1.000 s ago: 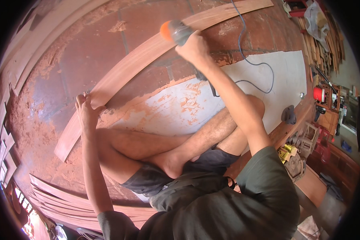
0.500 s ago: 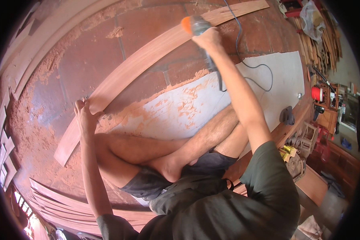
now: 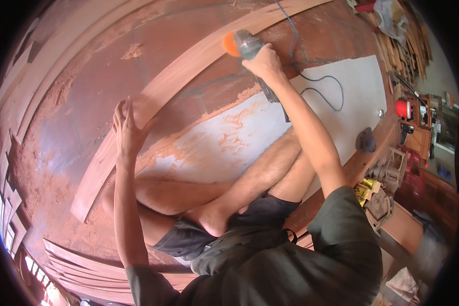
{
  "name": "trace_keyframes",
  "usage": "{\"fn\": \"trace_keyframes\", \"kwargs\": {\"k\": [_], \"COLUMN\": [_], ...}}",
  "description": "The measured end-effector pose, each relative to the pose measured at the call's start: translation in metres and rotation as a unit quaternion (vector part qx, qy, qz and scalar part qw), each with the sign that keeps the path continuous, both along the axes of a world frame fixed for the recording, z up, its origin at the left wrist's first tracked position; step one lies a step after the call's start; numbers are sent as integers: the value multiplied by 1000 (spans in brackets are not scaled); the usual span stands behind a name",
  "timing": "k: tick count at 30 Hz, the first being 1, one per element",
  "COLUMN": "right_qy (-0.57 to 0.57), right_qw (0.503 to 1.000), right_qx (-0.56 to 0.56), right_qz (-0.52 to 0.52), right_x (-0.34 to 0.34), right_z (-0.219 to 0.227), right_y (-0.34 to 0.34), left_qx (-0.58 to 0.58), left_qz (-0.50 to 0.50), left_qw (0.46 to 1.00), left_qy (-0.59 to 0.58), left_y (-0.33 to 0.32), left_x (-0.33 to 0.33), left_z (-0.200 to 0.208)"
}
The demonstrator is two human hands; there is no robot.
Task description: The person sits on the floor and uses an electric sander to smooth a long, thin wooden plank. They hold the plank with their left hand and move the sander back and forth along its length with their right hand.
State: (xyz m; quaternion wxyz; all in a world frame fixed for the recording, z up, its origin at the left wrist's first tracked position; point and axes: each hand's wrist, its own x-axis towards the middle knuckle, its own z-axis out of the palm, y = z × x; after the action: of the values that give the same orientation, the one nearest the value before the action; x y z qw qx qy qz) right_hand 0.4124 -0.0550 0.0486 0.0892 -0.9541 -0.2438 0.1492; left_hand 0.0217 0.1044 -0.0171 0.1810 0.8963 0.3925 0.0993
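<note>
A long, thin, curved wooden plank lies across the floor in front of me. My left hand spans its left part, fingers at the far edge and thumb at the near edge. The fingers are slightly blurred. My right hand is closed round an angle grinder, whose orange disc overlaps the plank right of its middle. Motion smears the disc; whether it presses on the wood I cannot tell. The grinder's dark rear end points toward my crossed legs.
A dark cord loops over a pale sheet strewn with sawdust. Stacked wooden strips lie near left, with more boards at the far left. Scrap wood and a yellow box are on the right.
My left hand has slid along the plank, away from its near left end. The grinder has shifted slightly left and nearer, and its orange disc shows more fully.
</note>
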Motion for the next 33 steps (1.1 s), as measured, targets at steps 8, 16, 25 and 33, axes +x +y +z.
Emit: {"fn": "trace_keyframes", "kwargs": {"k": [8, 16, 25, 33], "right_qy": [18, 88, 89, 26], "right_qw": [999, 987, 987, 998], "right_qx": [42, 27, -2, 18], "right_qz": [-3, 131, 132, 47], "right_x": [-12, -91, -85, -74], "right_z": [-3, 8, -2, 0], "right_y": [13, 17, 12, 51], "left_qx": [24, 43, 35, -16], "left_qz": [-15, -25, -34, -9], "left_qw": [998, 996, 980, 980], "left_qy": [61, 76, 194, 197], "left_y": [-10, 8, 37, 28], "left_x": [75, 17, -165, -157], "left_z": [2, -12, 11, 18]}}
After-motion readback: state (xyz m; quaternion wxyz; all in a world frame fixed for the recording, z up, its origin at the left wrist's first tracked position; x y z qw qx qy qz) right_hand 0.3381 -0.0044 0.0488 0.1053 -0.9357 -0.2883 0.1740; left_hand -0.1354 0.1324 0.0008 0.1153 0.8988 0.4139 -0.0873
